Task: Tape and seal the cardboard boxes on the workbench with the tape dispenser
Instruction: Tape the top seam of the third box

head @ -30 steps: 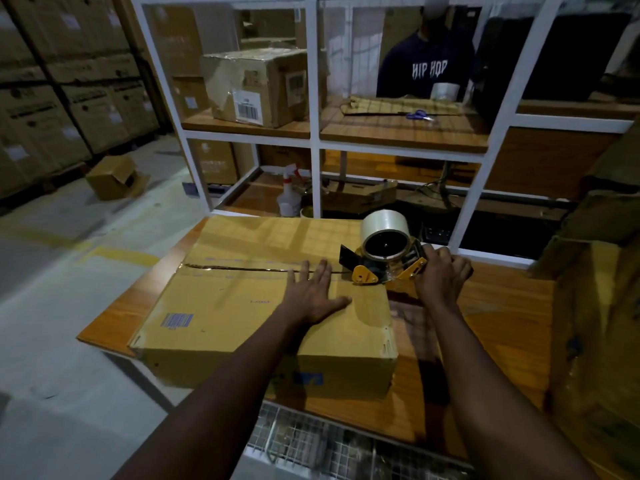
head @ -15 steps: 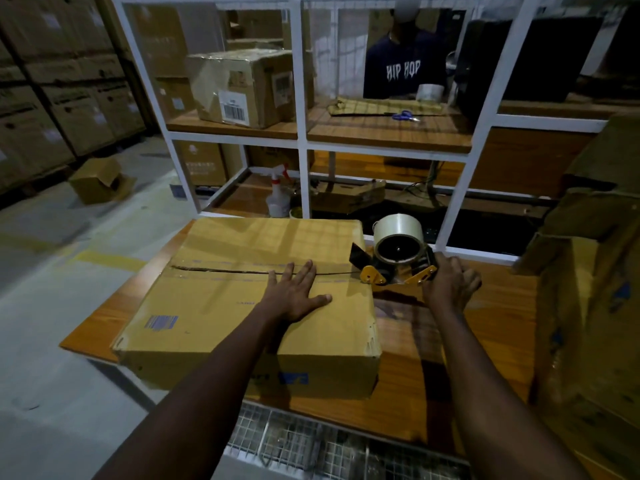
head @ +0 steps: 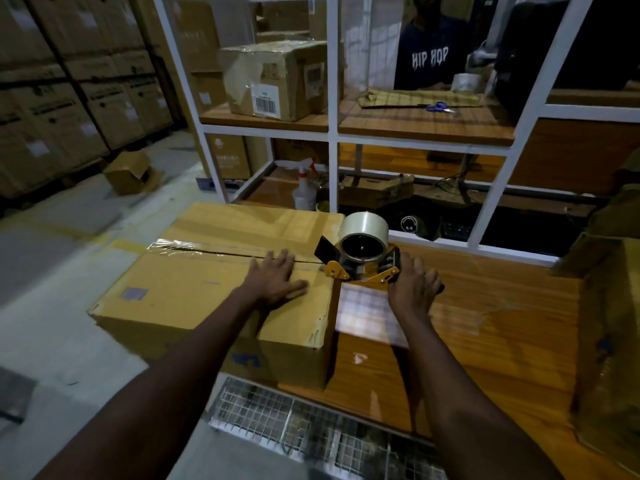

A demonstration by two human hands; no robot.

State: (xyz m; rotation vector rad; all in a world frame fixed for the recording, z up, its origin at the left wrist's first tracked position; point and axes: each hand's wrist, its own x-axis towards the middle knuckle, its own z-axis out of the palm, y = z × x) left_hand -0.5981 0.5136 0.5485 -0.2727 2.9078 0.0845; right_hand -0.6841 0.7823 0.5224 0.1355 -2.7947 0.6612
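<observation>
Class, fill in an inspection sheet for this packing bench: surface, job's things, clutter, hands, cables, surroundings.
Surface: glossy wooden workbench.
Job's things: box on the bench, shiny tape at its seam's left end; tape dispenser at the seam's right end.
Clutter: spray bottle, scissors and a taped carton on the shelves behind.
Hands: left hand flat on the box top; right hand grips the dispenser.
Cables: thin wires on the lower shelf.
Surroundings: stacked cartons, an open carton on the floor, a person behind the shelves.
</observation>
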